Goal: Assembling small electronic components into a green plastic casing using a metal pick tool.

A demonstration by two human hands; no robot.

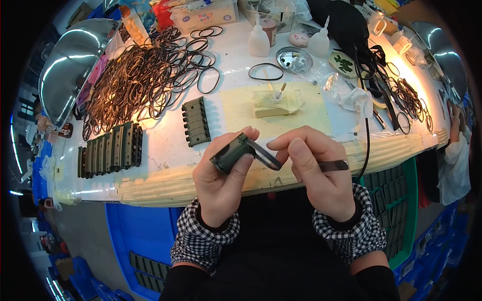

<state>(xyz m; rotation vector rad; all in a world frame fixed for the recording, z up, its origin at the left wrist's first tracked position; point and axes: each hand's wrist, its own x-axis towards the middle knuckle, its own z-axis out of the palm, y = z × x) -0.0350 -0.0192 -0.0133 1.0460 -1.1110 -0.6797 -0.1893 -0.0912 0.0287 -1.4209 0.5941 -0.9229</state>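
My left hand [219, 185] is closed around a small dark green block [232, 154] with a curved side, just above the table's near edge. A narrow black band [266, 156] stretches from the block toward my right hand [324, 173]. That hand's fingers are curled, with the fingertips close to the band's free end; whether they touch it I cannot tell. A flat, shiny metal tool [334, 165] with a rounded end sticks out of the right hand's grip; its other end is hidden by the fingers.
Ribbed green pieces [197, 121] and a row of similar ones [110, 153] stand at left, before a heap of black rubber bands [145, 75]. Ahead are a taped yellow block [276, 103], a metal dish [294, 60] and white squeeze bottles [258, 42]. A black cable [367, 145] crosses the near edge.
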